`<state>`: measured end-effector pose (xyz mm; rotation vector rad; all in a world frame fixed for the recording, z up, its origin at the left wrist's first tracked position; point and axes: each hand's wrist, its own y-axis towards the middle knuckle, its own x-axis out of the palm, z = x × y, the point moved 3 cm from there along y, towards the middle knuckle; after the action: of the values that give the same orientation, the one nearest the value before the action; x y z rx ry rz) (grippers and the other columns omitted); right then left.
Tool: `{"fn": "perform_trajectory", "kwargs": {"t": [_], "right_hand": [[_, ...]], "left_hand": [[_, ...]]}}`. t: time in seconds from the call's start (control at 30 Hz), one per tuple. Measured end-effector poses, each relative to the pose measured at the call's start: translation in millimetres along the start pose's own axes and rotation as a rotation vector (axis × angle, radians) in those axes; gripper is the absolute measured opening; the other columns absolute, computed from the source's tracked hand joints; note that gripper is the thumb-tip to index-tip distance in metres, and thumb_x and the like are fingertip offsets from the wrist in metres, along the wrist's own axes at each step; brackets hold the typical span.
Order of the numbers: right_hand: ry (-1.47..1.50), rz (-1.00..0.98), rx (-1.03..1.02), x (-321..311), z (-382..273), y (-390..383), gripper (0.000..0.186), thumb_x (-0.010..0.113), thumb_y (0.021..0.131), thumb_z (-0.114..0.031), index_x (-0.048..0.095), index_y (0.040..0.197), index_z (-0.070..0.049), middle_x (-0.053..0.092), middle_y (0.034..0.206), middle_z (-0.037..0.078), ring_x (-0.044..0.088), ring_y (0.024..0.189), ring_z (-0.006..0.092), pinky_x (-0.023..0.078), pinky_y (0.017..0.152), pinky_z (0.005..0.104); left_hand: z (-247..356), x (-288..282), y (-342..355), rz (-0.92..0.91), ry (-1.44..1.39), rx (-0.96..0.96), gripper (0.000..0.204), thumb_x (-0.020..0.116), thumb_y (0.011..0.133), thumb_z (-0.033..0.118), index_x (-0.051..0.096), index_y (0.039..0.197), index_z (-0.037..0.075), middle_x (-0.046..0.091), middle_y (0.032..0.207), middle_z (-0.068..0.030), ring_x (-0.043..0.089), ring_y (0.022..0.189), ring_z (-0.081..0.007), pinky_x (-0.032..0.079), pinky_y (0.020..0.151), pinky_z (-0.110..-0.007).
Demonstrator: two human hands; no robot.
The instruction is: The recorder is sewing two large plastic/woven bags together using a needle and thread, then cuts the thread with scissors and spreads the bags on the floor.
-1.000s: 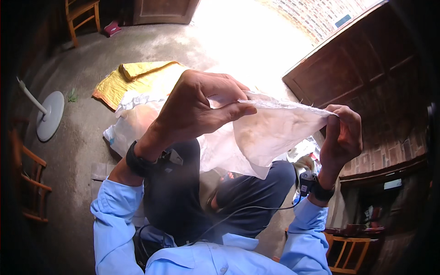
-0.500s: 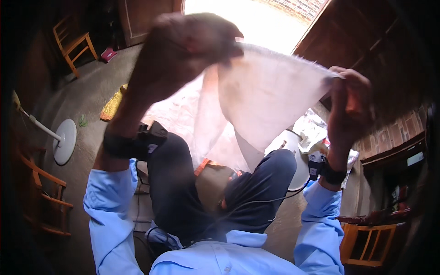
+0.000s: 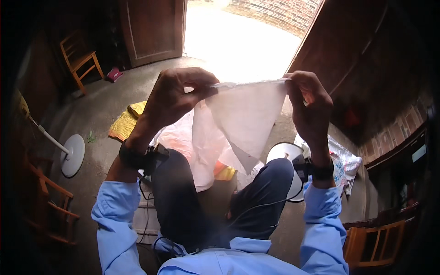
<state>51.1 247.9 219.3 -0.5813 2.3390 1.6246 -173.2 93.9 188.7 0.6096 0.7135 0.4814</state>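
Pale sheet (image 3: 250,110) pinched, left fingers (image 3: 201,95), right fingers (image 3: 295,95)

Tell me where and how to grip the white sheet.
Pinch the sheet at both ends of its top edge, coming from either side, as the left hand and right hand do. That edge runs nearly level and looks taut between them; the thin material below hangs loose, so it would likely give a less steady hold.
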Motion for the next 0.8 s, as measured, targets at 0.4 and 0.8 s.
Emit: {"fn": "perform_trajectory", "kwargs": {"t": [0.4,0.8], "right_hand": [[-0.084,0.131,-0.233,20,-12,21,0.007,0.066,0.091,-0.004,0.065,0.097,-0.002,0.068,0.083,0.007,0.069,0.074,0.0140,0.055,0.070,0.0274],[-0.025,0.120,-0.250,22,-32,12,0.007,0.068,0.090,-0.001,0.065,0.096,-0.003,0.069,0.081,0.007,0.069,0.074,0.0127,0.055,0.070,0.0263]], "left_hand": [[3,-21,-2,-0.043,-0.075,-0.030,0.013,0.071,0.090,0.006,0.069,0.102,0.002,0.072,0.092,-0.0082,0.071,0.088,-0.0160,0.058,0.083,-0.029],[0,-29,-28,-0.123,-0.301,-0.223,0.011,0.075,0.088,0.009,0.071,0.095,0.002,0.069,0.082,-0.0035,0.067,0.082,-0.0124,0.054,0.079,-0.029]]}}
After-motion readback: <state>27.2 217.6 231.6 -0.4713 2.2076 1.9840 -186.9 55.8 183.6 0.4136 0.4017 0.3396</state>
